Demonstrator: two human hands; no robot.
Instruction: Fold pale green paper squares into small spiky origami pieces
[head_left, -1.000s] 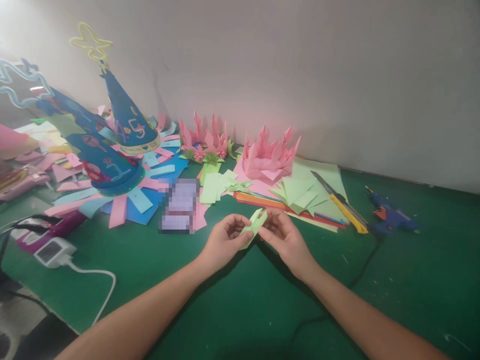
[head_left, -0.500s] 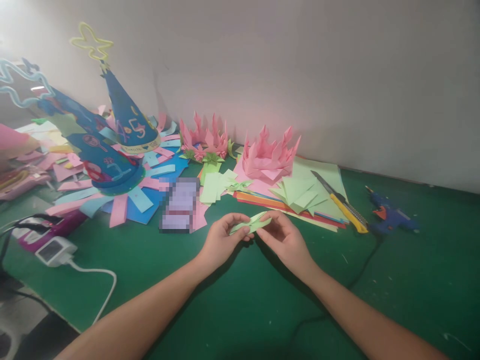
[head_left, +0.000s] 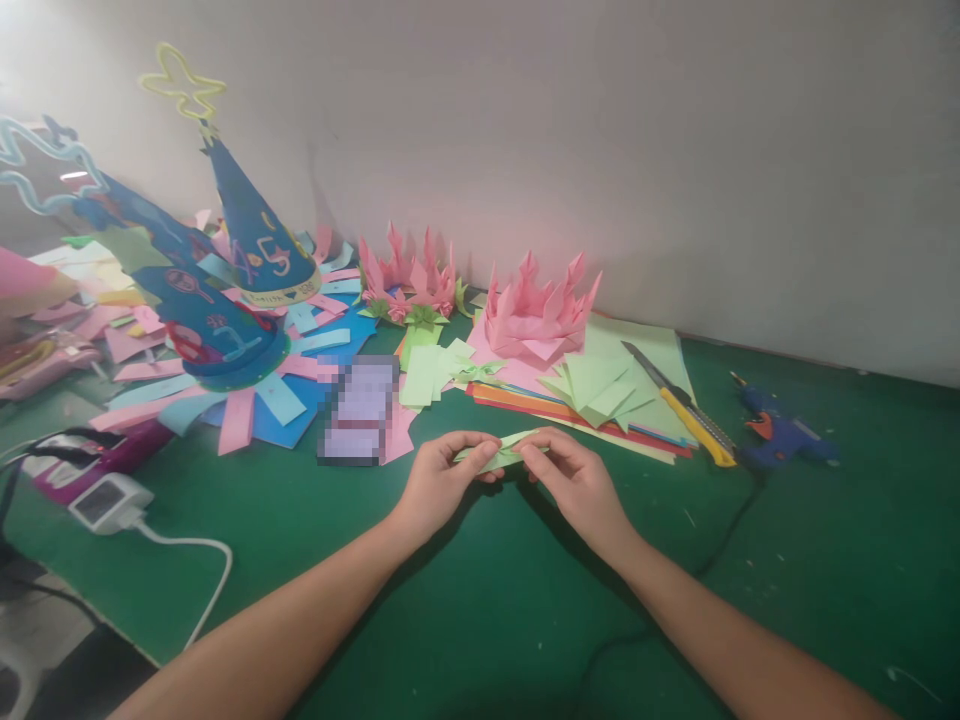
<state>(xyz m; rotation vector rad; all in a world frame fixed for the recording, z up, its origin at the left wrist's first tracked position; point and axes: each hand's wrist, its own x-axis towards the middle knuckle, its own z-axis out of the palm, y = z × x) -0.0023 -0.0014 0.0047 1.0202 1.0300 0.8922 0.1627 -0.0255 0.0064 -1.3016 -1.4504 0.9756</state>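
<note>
A small folded piece of light green paper [head_left: 504, 453] is held between my two hands above the green table [head_left: 480, 610]. My left hand [head_left: 448, 478] pinches its left end, thumb on top. At the right end, my right hand [head_left: 574, 480] grips the same piece between thumb and fingers. Just beyond my hands lie a stack of coloured paper [head_left: 540, 398] and loose light green sheets [head_left: 604, 385]. A pink folded-paper crown [head_left: 536, 315] stands on the paper behind them.
Left are blue cone hats [head_left: 251, 225] ringed by paper strips, a blurred-out phone [head_left: 360, 410] and a power strip with a white charger [head_left: 111, 502]. Right are a yellow cutter [head_left: 697, 425] and blue glue gun [head_left: 787, 430]. Another pink crown [head_left: 412, 285] stands by the wall.
My right thumb has moved left and up onto the green paper. The paper has tilted and sits slightly lower, and both hands have shifted a little.
</note>
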